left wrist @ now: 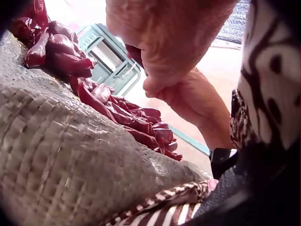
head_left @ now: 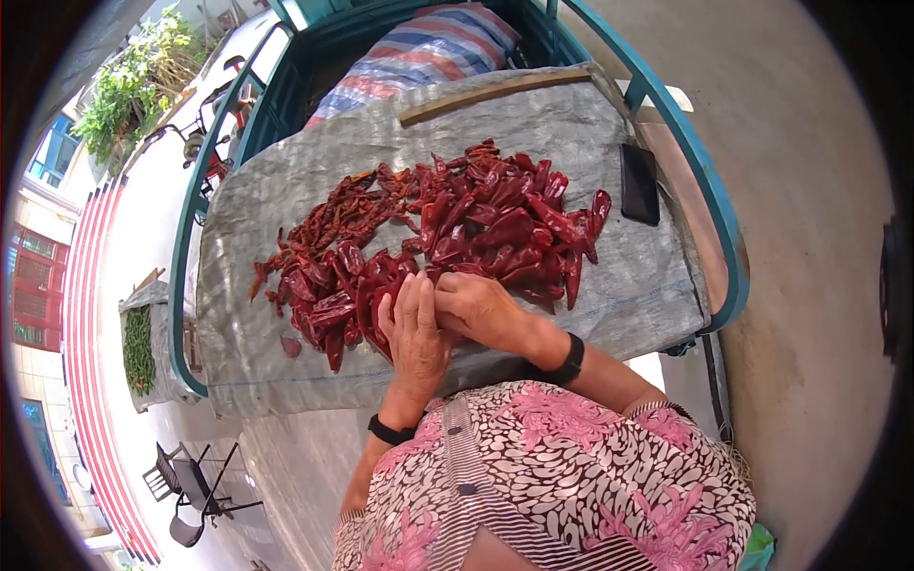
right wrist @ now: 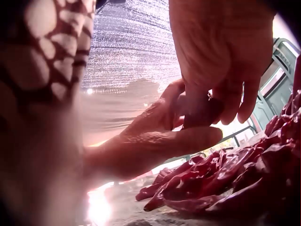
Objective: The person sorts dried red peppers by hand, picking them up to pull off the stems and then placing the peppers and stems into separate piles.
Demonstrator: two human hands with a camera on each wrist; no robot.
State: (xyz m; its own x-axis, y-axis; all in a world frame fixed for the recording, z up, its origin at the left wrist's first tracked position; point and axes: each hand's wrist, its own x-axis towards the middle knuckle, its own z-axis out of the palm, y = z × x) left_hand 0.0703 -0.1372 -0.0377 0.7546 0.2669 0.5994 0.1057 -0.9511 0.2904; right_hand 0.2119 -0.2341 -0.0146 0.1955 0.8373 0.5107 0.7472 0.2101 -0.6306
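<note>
My two hands meet at the near edge of a heap of dried red chili peppers (head_left: 495,224). A dark red chili pepper (right wrist: 202,113) sits between them in the right wrist view. My left hand (head_left: 417,333) pinches it between thumb and fingers, its thumb stretched below the pepper. From above, my right hand (head_left: 487,312) grips the same pepper, partly covering it. In the left wrist view, the left hand (left wrist: 164,37) blocks most of the pepper, and the right hand (left wrist: 193,101) shows behind. Glossy peppers (left wrist: 124,115) lie on the woven sheet (left wrist: 70,150) just below.
Smaller, shrivelled peppers (head_left: 347,211) lie at the heap's far left. A black phone (head_left: 639,184) and a wooden strip (head_left: 495,95) rest on the grey sheet (head_left: 628,295). The cart's teal rail (head_left: 709,181) borders the right side. A striped sack (head_left: 428,48) lies beyond.
</note>
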